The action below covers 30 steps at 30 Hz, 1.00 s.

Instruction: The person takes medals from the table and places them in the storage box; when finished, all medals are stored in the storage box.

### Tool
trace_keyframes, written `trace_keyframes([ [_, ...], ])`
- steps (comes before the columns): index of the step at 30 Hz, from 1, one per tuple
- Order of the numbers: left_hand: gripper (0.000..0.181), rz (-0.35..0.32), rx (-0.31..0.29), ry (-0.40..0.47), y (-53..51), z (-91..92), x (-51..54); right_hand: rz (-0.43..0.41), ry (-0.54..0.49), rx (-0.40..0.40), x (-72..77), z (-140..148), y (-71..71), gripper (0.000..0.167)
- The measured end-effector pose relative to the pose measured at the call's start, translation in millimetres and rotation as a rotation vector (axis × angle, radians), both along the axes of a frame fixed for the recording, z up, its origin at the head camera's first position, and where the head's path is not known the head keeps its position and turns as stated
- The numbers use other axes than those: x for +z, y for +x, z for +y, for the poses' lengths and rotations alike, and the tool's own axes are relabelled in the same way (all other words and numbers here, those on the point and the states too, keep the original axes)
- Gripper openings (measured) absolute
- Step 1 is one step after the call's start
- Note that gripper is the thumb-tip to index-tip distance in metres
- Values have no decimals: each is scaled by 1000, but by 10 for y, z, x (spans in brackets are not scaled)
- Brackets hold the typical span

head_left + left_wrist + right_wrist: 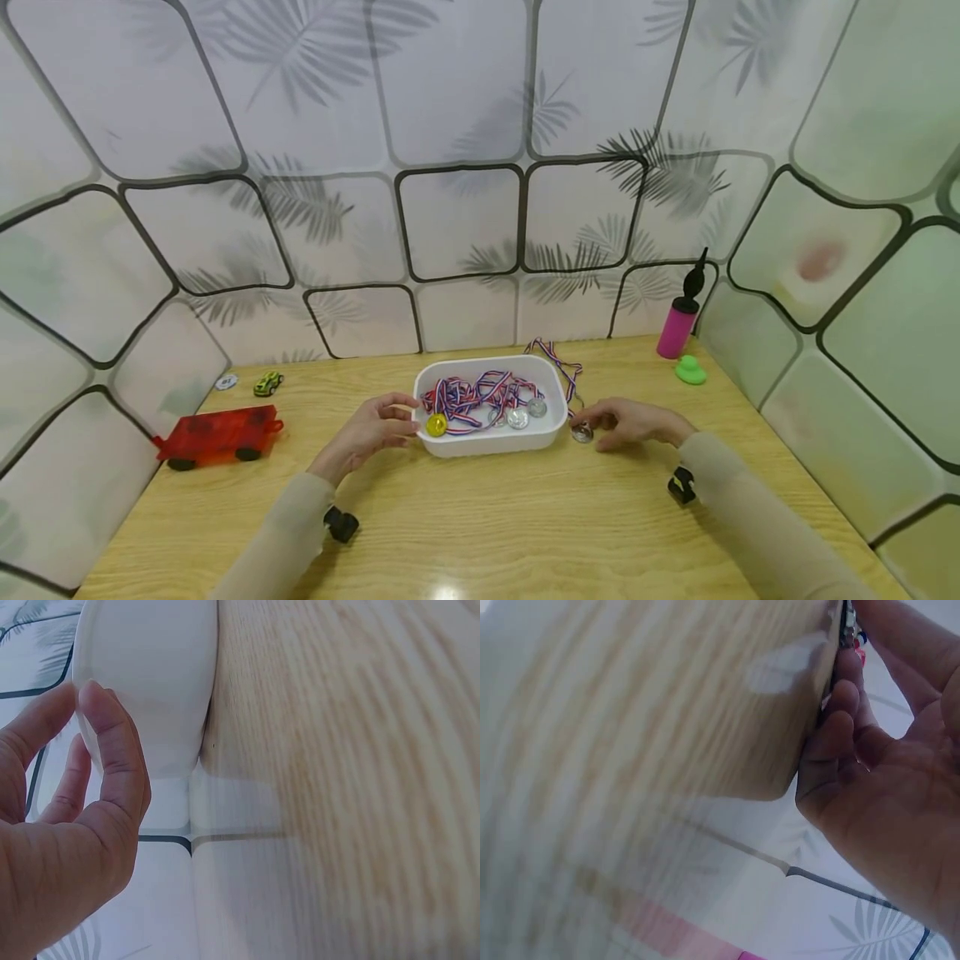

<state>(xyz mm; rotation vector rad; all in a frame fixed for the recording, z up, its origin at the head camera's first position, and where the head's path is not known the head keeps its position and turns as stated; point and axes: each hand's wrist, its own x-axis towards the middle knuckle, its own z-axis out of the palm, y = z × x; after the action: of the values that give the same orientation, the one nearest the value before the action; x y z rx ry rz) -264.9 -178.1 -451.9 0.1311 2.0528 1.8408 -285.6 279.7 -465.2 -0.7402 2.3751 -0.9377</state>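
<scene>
A white plastic tray (483, 446) stands on the table, holding a tangle of striped red, white and blue ribbons (457, 393), a gold medal (437, 425) and several silver medals (517, 418). At its left end, my left hand (378, 429) pinches the rim between thumb and finger; the left wrist view shows these fingertips (94, 694) at the tray's edge. Just off the right end, my right hand (630, 421) holds a silver medal (582, 432) at table level with its fingers. That medal's ribbon (564, 367) trails behind the tray. The right wrist view shows only the medal's edge (848, 626).
To the left are a red toy cart (217, 435), a small yellow-green toy car (268, 383) and a round white disc (226, 382). At the back right stand a magenta hand pump (678, 329) and a green rubber-like toy (690, 370). Patterned curtains (465, 225) border the table.
</scene>
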Motion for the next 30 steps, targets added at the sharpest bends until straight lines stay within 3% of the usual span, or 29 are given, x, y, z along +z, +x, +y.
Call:
trace_keyframes([
  [10,49,-7,-3,-4,-10,-4,7,122,-18,26,-92,-45,-6,31],
  [22,49,-15,2,1,-12,-10,0,104,-52,17,-72,-70,19,28],
  [30,49,-17,8,0,-19,-7,-3,155,11,28,-67,-83,-24,25],
])
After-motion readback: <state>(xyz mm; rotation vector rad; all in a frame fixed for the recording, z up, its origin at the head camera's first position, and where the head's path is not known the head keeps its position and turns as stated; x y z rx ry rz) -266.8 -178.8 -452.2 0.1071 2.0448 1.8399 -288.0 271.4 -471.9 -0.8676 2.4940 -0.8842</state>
